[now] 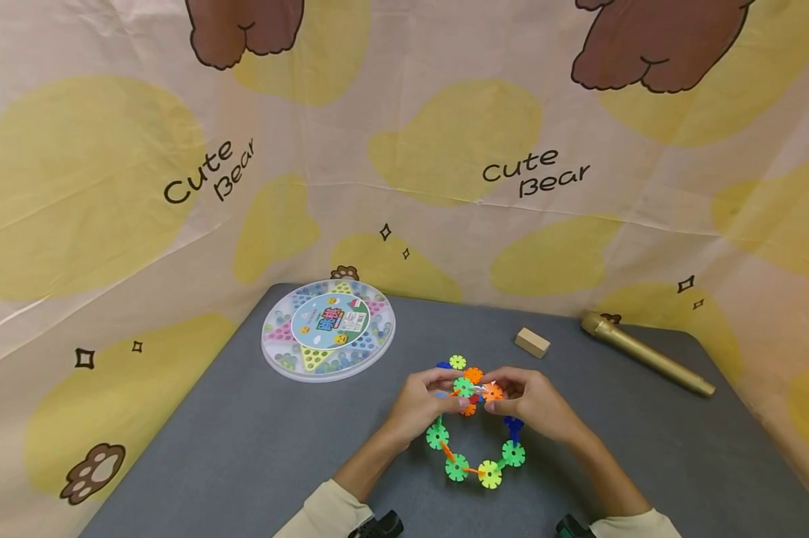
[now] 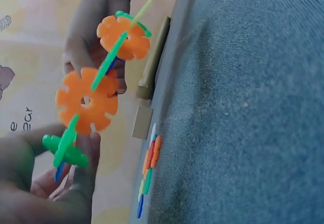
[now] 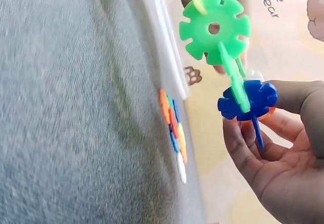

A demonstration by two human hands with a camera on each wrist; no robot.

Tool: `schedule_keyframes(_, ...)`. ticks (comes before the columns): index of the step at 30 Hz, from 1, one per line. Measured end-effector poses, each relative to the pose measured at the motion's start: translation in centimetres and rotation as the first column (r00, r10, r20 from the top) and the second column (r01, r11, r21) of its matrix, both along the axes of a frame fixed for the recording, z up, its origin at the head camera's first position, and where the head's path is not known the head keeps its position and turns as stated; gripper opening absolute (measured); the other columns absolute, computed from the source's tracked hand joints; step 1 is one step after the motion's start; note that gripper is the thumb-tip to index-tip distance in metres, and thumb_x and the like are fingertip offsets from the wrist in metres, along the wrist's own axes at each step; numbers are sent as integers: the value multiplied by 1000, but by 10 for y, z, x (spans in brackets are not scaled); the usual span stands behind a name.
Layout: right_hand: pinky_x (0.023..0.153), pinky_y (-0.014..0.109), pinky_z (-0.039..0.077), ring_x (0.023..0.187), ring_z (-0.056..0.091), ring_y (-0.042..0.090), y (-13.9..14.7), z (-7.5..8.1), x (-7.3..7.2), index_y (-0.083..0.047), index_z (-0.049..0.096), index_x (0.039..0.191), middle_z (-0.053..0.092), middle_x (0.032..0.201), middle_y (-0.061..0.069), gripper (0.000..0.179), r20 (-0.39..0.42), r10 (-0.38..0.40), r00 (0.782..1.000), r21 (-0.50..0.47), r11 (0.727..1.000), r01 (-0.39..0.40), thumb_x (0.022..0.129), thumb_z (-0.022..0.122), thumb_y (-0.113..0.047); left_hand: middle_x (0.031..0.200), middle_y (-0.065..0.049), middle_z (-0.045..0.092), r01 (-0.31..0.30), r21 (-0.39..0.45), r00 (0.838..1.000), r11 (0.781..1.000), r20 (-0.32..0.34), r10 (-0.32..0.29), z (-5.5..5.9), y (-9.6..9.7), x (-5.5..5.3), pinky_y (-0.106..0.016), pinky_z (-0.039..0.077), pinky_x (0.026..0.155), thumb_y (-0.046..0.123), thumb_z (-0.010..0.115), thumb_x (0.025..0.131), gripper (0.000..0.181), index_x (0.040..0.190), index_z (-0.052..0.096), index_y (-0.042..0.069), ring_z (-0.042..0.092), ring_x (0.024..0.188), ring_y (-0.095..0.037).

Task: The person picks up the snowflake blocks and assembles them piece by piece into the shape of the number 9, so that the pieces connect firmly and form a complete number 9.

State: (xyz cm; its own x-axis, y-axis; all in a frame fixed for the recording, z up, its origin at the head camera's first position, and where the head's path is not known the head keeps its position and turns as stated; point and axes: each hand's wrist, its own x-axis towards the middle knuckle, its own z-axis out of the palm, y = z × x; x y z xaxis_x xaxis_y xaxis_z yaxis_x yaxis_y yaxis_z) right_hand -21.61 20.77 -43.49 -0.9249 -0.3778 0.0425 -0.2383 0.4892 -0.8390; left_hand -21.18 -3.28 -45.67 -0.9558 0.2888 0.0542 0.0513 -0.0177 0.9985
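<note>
A chain of notched plastic snowflake discs (image 1: 456,468), green, yellow, orange and blue, hangs in a loop between both hands above the grey table (image 1: 350,463). My left hand (image 1: 414,409) pinches it near a green disc, next to an orange disc (image 2: 73,105) in the left wrist view. My right hand (image 1: 541,403) pinches the other end; a blue disc (image 3: 263,95) and a green disc (image 3: 195,31) show at its fingers in the right wrist view. Both hands' fingertips are close together. Behind them, several loose discs (image 1: 457,362) lie on the table, partly hidden by the hands.
A round, clear-lidded board game (image 1: 299,299) with marbles lies at the back left. A small wooden block (image 1: 532,342) is at the back, and a gold microphone-shaped stick (image 1: 653,357) lies at the back right. A printed bear cloth (image 1: 438,246) hangs behind the table.
</note>
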Motion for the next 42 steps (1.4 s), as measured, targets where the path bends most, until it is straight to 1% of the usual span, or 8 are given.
schedule_keyframes(2,69,29,56,79,65,23,-1,1,1,-8,74,123,71,95,5,31,10,11,1000,-7,1000,-11,93,81,-13,111,-15,73,-20,10,1000,1000,-21,20,0,0,0,-26,62,81,4,82,90,43,130,71,-7,73,93,-17)
schedule_keyframes(6,74,29,58,85,68,24,-5,4,4,-7,72,126,73,101,9,34,51,70,996,-36,997,-68,94,81,-16,111,-18,75,-58,44,998,997,-13,58,0,-1,-1,-30,64,80,4,79,94,35,127,72,-8,76,93,-25)
schedule_keyframes(12,74,28,58,84,67,21,-8,5,7,-4,71,126,71,100,10,38,82,126,989,-45,991,-123,94,82,-20,108,-15,79,-111,-13,993,994,-33,111,2,-5,-1,-26,63,75,9,83,91,31,120,78,-3,77,93,-34)
schedule_keyframes(19,81,36,62,88,71,25,0,3,3,-3,70,130,72,104,15,34,117,208,971,-124,973,-193,101,72,-20,108,-12,79,-100,-42,995,994,-29,99,2,-9,-5,-23,60,76,10,85,89,24,112,82,2,73,83,-13)
schedule_keyframes(23,80,40,64,87,72,31,9,-1,-6,2,68,132,73,107,17,33,109,186,976,-149,974,-169,105,67,-18,108,-12,79,-93,-30,996,995,-5,92,2,-11,-7,-26,62,77,9,85,88,24,110,83,2,72,80,-10)
schedule_keyframes(29,76,37,64,87,70,31,17,-8,-22,10,65,131,70,106,23,35,62,110,992,-130,986,-101,103,68,-10,109,-12,80,-54,-44,998,998,27,56,4,-14,-7,-32,64,81,11,85,88,25,111,82,2,74,83,-13)
schedule_keyframes(35,71,31,61,85,67,25,16,-13,-40,8,70,125,70,101,16,31,-1,43,999,-16,999,-43,95,73,0,113,-9,80,-14,-76,999,997,31,16,5,-15,-5,-37,64,84,13,85,89,24,113,83,6,75,90,-15)
schedule_keyframes(42,71,24,55,85,66,18,14,-18,-55,5,75,118,74,98,13,33,-77,43,996,134,990,-32,86,82,1,111,-9,80,34,-54,999,998,37,-32,-1,-13,-7,-29,63,80,10,86,88,25,112,83,5,74,85,-12)
